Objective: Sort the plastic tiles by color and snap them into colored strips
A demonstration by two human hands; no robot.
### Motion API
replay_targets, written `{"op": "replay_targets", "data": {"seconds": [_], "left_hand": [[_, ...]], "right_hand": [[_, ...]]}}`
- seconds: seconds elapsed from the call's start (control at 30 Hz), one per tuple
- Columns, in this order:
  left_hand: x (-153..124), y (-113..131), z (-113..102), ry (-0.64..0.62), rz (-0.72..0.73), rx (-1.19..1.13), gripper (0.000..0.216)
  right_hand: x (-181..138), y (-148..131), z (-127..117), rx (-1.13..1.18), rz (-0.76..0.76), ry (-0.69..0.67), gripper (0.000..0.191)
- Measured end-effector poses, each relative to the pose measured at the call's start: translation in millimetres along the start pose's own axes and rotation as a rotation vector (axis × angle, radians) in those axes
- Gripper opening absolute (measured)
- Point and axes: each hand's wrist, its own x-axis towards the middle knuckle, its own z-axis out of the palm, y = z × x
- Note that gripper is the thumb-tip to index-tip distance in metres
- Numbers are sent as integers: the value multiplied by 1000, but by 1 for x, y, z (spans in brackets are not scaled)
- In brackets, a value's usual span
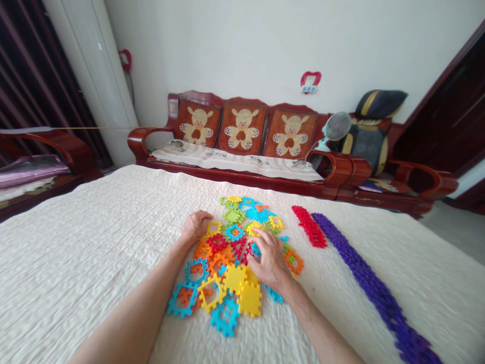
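A loose pile of flat plastic interlocking tiles in yellow, blue, red, orange and green lies on the quilted cover. My left hand (196,225) is at the pile's left edge, fingers curled in, beside a yellow frame tile (214,228); whatever is under the fingers is hidden. Over the right part of the pile is my right hand (270,257), its fingers bent but apart, close to a yellow tile (254,229) and a red tile (239,248). Nearer to me lie solid yellow tiles (250,299), a blue window tile (225,316) and a yellow frame tile (211,293).
Right of the pile, a red strip of joined tiles (309,226) lies alongside a long purple strip (364,275). The cream quilted cover (94,242) spreads under everything. Beyond its far edge stand a wooden sofa (235,169) with bear cushions and a small fan (338,126).
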Motion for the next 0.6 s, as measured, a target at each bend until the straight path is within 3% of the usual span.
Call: {"op": "replay_targets", "data": {"seconds": [0.1, 0.27, 0.43, 0.6], "left_hand": [[0, 1, -1, 2, -1, -10, 36], [0, 1, -1, 11, -4, -12, 36], [0, 1, -1, 6, -17, -11, 35], [0, -1, 1, 2, -14, -9, 36]], "right_hand": [[4, 4, -3, 88, -22, 48, 23], [4, 13, -6, 189, 2, 7, 24], [1, 11, -4, 80, -39, -72, 35], [0, 10, -3, 28, -16, -20, 41]]}}
